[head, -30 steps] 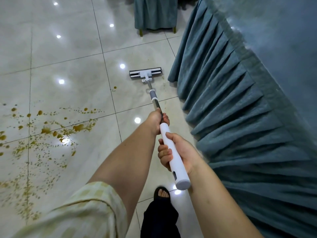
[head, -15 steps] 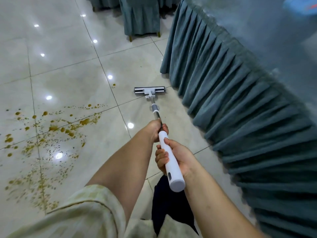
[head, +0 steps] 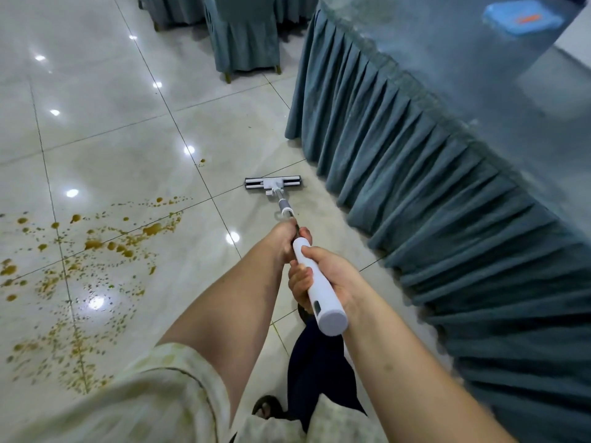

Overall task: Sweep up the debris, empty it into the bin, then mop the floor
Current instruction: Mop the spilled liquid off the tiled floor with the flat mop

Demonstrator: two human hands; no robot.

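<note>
A white flat mop (head: 272,183) rests with its head on the glossy tile floor (head: 128,129), just left of the skirted table. Its white handle (head: 316,289) runs back toward me. My left hand (head: 287,238) grips the shaft farther down, my right hand (head: 323,276) holds the thick upper grip near the end cap. A brown splatter stain (head: 96,266) with many droplets spreads over the tiles at the left, apart from the mop head. One small brown spot (head: 202,161) lies farther out.
A long table with a pleated teal skirt (head: 431,203) borders the right side; a blue box (head: 521,19) lies on its top. Teal-covered chairs (head: 246,36) stand at the far end. My sandalled foot (head: 267,407) and dark trouser leg are below.
The mop head has slid back toward me along the table skirt, and my view has tilted up, showing more of the chairs and tabletop. Both hands keep their grip.
</note>
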